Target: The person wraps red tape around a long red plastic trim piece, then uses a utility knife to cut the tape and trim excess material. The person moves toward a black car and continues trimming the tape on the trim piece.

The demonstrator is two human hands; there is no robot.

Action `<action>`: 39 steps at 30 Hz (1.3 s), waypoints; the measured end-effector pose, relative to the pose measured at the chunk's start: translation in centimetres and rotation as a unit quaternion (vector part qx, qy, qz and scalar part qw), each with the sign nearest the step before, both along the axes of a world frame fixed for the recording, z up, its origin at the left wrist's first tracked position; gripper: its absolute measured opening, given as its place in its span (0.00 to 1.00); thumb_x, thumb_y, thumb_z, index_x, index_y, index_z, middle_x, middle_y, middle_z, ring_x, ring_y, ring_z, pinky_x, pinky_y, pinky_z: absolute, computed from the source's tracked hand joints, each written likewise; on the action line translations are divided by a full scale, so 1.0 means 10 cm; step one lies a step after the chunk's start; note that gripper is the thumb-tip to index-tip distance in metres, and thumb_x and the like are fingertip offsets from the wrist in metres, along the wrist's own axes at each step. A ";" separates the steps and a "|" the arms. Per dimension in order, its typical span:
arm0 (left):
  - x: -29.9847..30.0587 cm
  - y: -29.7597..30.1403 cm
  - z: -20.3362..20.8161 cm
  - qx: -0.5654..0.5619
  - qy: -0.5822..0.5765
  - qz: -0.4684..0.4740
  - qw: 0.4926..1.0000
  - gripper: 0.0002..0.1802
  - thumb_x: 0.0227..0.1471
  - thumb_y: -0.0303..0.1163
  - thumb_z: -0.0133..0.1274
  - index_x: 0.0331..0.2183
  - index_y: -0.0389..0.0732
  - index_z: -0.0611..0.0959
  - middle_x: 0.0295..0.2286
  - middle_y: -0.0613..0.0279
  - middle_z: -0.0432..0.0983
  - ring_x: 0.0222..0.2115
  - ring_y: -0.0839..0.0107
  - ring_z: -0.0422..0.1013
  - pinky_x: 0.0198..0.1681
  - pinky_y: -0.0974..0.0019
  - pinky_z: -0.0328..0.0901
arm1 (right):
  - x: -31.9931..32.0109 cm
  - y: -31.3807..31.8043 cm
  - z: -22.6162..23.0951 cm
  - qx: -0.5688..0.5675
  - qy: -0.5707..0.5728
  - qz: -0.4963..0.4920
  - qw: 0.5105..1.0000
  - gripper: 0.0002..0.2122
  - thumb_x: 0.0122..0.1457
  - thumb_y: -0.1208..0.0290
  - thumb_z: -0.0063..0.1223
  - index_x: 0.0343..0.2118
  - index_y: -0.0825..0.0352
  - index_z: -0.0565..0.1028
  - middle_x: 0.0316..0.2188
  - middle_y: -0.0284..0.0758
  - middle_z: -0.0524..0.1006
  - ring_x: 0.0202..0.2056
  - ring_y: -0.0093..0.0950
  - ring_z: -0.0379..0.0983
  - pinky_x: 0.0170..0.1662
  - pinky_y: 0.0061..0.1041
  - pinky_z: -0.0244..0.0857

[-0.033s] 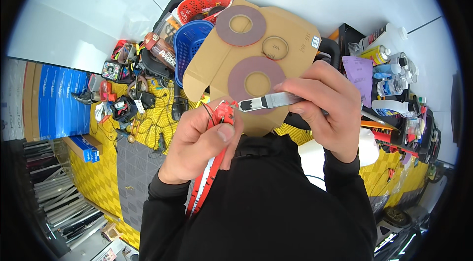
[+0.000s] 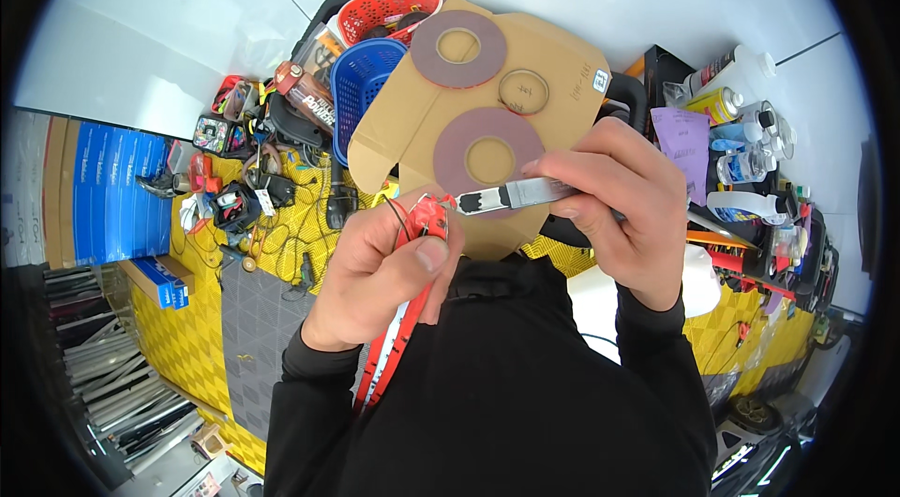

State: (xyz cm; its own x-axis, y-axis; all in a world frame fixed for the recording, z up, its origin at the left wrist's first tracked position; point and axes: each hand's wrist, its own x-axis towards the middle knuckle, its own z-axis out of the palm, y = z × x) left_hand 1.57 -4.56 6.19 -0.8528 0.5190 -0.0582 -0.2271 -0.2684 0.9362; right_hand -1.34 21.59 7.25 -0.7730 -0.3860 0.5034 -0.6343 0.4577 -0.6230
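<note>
My left hand [image 2: 389, 267] is closed on a long red-edged strip [image 2: 396, 338] with a pale middle and black marks. The strip runs down against my black clothing. At its top, a crumpled red end [image 2: 429, 216] with thin dark wire stands out above my thumb. Between the thumb and fingers of my right hand [image 2: 619, 202] is a flat silver-grey tool [image 2: 539, 191], held nearly level. The tool's black-and-white tip points left and reaches the red end, or almost; I cannot tell whether they touch.
Beyond my hands lies a cardboard sheet [image 2: 562, 47] with two purple-brown tape rolls [image 2: 459, 75] and a thin ring [image 2: 523, 92]. Blue [image 2: 349, 112] and red baskets [image 2: 394, 5] stand left of it. Bottles [image 2: 745, 164] crowd the right; tools and cables litter a yellow mat [image 2: 323, 188].
</note>
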 end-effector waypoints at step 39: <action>0.11 0.13 0.06 -0.134 -0.008 0.051 0.990 0.27 0.63 0.49 0.48 0.25 0.33 0.76 0.13 0.60 0.71 0.13 0.77 0.65 0.20 0.76 0.57 | -0.05 -0.03 -0.06 -0.045 -0.151 0.028 0.987 0.07 0.56 0.77 0.63 0.37 0.69 0.79 0.25 0.29 0.69 0.26 0.19 0.63 0.28 0.21 0.55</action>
